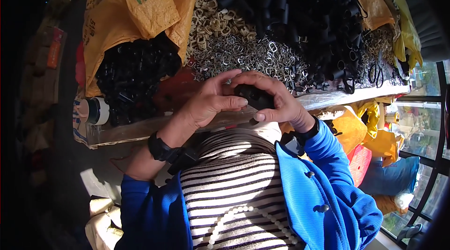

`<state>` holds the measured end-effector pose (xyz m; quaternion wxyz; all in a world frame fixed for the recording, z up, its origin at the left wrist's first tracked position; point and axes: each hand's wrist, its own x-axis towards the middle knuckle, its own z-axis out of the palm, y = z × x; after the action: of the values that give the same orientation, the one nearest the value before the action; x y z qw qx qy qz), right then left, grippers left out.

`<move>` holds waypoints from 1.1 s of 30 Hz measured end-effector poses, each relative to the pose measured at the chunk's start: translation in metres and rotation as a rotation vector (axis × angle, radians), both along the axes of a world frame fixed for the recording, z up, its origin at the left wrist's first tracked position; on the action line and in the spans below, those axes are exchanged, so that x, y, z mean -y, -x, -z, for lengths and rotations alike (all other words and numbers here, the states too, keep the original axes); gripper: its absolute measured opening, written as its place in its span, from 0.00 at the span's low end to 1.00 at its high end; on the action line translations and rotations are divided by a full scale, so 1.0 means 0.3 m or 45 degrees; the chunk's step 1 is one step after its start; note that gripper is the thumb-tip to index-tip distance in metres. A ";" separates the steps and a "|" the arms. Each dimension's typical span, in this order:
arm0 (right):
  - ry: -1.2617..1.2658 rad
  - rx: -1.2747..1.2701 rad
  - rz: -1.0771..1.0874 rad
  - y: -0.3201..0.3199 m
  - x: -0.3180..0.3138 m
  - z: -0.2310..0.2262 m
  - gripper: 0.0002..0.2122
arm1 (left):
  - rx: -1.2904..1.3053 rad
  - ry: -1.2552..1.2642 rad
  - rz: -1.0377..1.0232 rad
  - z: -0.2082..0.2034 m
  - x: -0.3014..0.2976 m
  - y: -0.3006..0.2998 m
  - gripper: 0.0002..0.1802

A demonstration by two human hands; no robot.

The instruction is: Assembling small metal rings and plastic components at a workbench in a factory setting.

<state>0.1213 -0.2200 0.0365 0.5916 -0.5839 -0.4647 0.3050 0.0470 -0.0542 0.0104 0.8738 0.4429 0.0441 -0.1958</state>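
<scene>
The right hand (276, 94) is curled around a small black part (255, 96), fingers over its far side and thumb on the near side; the left hand (211, 103) meets it from the left, thumb tip against or just beside the part, though whether it grips anything cannot be told; both are above the worktop's (351, 96) near edge; beyond lie silver metal clips (234, 57), with black tubular pieces (281, 1) farther right; an orange sack (126, 11) sits left.
</scene>
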 end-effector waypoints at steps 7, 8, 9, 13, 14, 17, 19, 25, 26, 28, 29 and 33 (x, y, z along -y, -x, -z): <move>-0.121 0.051 0.174 0.016 -0.012 0.030 0.30 | -0.010 0.042 -0.014 0.027 0.005 0.012 0.34; -0.085 0.061 0.220 0.013 -0.002 0.039 0.29 | -0.037 0.047 -0.016 0.031 0.009 0.011 0.34; -0.050 0.069 0.269 0.010 0.012 0.048 0.28 | -0.040 0.043 -0.013 0.027 0.014 0.010 0.34; -0.053 0.053 0.416 -0.002 0.088 0.080 0.25 | -0.179 0.003 0.000 0.000 0.038 -0.003 0.34; -0.069 0.043 0.463 -0.006 0.115 0.090 0.24 | -0.177 -0.057 -0.039 -0.008 0.037 -0.011 0.33; -0.057 -0.128 0.688 -0.009 0.254 0.131 0.20 | -0.184 -0.169 -0.104 -0.006 0.020 -0.026 0.33; -0.052 -0.241 0.905 0.006 0.367 0.144 0.12 | -0.158 -0.271 -0.202 0.008 -0.017 -0.023 0.31; 0.963 0.252 1.353 0.141 0.845 0.253 0.09 | -0.119 -0.410 -0.433 0.037 -0.208 0.064 0.27; 1.344 0.681 1.388 0.158 0.885 0.272 0.08 | -0.028 -0.675 -0.496 0.038 -0.247 0.092 0.25; 1.257 0.746 1.412 0.156 0.861 0.264 0.07 | 0.060 -0.930 -0.556 0.038 -0.290 0.135 0.22; 1.157 0.803 1.442 0.154 0.832 0.260 0.07 | 0.081 -1.265 -0.567 0.028 -0.305 0.153 0.21; 0.848 0.769 1.294 0.084 0.580 0.192 0.08 | 0.129 -2.074 -0.500 0.027 -0.322 0.224 0.17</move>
<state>0.0959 -0.3939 -0.0210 0.2943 -0.9405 -0.1585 -0.0604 -0.0201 0.0423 0.0024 0.3000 0.9279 0.2088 0.0730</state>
